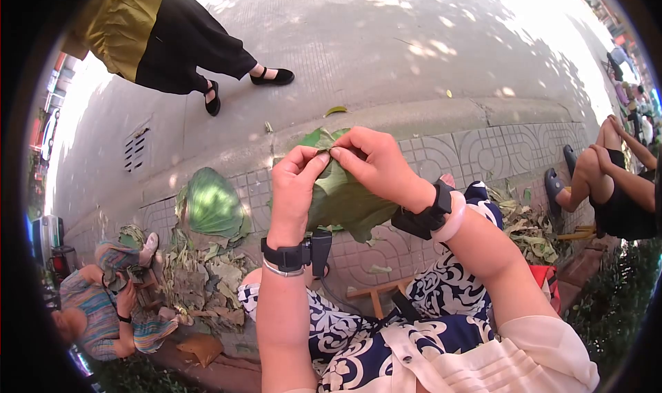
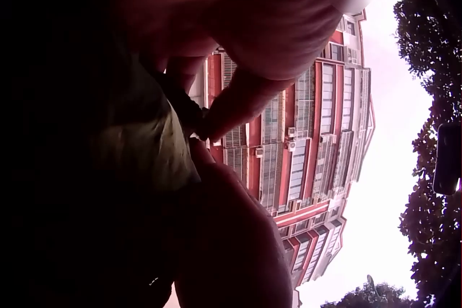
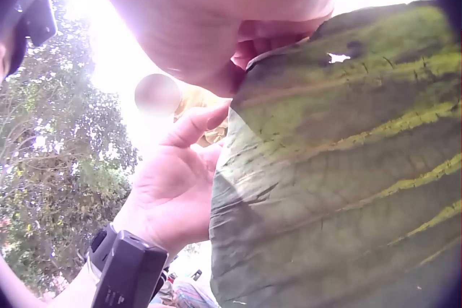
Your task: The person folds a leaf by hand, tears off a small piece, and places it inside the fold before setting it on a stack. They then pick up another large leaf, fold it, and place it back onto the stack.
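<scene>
I sit on a low seat and hold a large green leaf up in front of me with both hands. My left hand pinches the leaf's top edge between thumb and fingers. My right hand pinches the same edge right beside it, the fingertips of the two hands almost touching. The leaf hangs down below the hands and looks folded or doubled. In the right wrist view the veined leaf fills the right side, with my left hand behind it. The left wrist view is dark, with the leaf pressed between fingers.
A heap of leaves and a green bundle lie on the paving to my left, beside a seated person. Another leaf pile and a seated person are on the right. Someone stands on the road. A wooden stool is by my knees.
</scene>
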Demonstrator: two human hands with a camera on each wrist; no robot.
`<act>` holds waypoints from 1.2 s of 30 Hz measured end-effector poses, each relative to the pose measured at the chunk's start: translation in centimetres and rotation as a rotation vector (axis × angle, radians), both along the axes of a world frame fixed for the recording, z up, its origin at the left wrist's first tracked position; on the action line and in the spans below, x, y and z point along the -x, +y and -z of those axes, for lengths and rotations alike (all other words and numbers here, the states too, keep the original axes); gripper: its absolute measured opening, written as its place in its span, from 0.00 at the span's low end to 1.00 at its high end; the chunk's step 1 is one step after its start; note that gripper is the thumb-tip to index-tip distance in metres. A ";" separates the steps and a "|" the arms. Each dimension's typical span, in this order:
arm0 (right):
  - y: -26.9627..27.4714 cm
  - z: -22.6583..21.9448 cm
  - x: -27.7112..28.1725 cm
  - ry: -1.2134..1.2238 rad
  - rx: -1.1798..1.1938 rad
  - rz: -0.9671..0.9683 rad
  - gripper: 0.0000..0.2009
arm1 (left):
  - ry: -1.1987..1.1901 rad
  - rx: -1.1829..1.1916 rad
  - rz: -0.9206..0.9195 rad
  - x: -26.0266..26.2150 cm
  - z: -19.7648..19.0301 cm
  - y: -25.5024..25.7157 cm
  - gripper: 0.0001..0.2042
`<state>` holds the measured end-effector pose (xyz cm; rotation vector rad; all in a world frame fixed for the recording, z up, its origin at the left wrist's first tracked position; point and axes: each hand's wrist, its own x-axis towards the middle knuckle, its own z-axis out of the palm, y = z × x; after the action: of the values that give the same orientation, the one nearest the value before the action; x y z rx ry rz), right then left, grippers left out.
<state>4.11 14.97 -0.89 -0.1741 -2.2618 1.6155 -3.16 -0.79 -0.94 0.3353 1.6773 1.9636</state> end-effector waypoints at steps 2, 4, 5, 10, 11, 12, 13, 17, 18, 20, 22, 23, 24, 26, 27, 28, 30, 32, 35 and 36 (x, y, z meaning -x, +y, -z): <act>0.5 -0.2 0.1 -0.110 0.061 -0.069 0.09 | -0.010 -0.017 -0.017 0.0 0.2 0.0 0.02; 0.7 -0.1 0.2 -0.143 0.115 -0.121 0.11 | 0.020 0.007 -0.011 0.0 0.1 -0.1 0.02; 0.7 0.2 0.2 -0.121 0.139 -0.138 0.12 | 0.036 0.018 -0.007 0.1 0.1 -0.2 0.03; 1.3 1.6 0.5 -0.055 0.091 -0.238 0.13 | 0.107 0.095 0.028 0.0 -0.2 -0.5 0.05; 1.1 1.6 0.3 -0.114 0.143 -0.256 0.13 | 0.132 0.115 0.036 0.0 -0.2 -0.5 0.06; 1.0 1.4 0.3 -0.172 0.195 -0.276 0.13 | 0.126 0.117 0.032 -0.1 -0.2 -0.5 0.06; 1.0 1.3 0.3 -0.180 0.195 -0.280 0.12 | 0.121 0.118 0.029 -0.2 -0.2 -0.5 0.06; 0.8 1.0 0.2 -0.207 0.169 -0.275 0.10 | 0.159 0.171 0.019 -0.2 0.1 -0.6 0.08; 0.7 1.0 0.2 -0.214 0.155 -0.270 0.10 | 0.197 0.198 0.014 -0.3 0.1 -0.7 0.08; 0.4 1.2 0.1 -0.194 0.110 -0.238 0.09 | 0.273 0.253 0.003 -0.4 0.0 -0.7 0.08; 0.1 1.4 0.1 -0.164 0.043 -0.215 0.08 | 0.323 0.347 -0.009 -0.5 -0.4 -0.7 0.09; 0.1 1.3 0.0 -0.143 -0.001 -0.208 0.07 | 0.349 0.394 -0.015 -0.6 -0.5 -0.6 0.10; 0.1 1.2 0.0 -0.122 -0.045 -0.201 0.07 | 0.363 0.388 -0.039 -0.7 -0.5 -0.5 0.10; 0.1 1.1 0.1 -0.035 -0.175 -0.191 0.05 | 0.390 0.378 -0.089 -0.9 -0.4 -0.3 0.11; 0.0 0.9 0.1 0.003 -0.236 -0.186 0.05 | 0.331 0.352 -0.086 -0.6 -0.3 -0.3 0.11; 0.0 0.6 0.1 0.048 -0.255 -0.171 0.05 | 0.266 0.329 -0.083 -0.2 0.1 -0.3 0.11; -0.1 0.3 0.1 0.136 -0.291 -0.143 0.05 | 0.103 0.258 -0.096 -1.0 0.8 -0.7 0.10; -0.2 0.4 0.2 0.157 -0.360 -0.121 0.06 | -0.036 0.134 -0.144 -0.7 0.7 -0.1 0.10; -0.1 0.3 -0.1 0.134 -0.370 -0.101 0.06 | -0.108 0.056 -0.165 -0.5 0.5 0.0 0.08; 0.0 0.2 -0.1 0.147 -0.394 -0.093 0.06 | -0.149 0.036 -0.176 -0.5 0.5 0.0 0.08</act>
<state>4.22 14.96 -1.05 0.1474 -2.4435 1.1465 -2.63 -0.82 -1.48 0.0274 1.6926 2.0256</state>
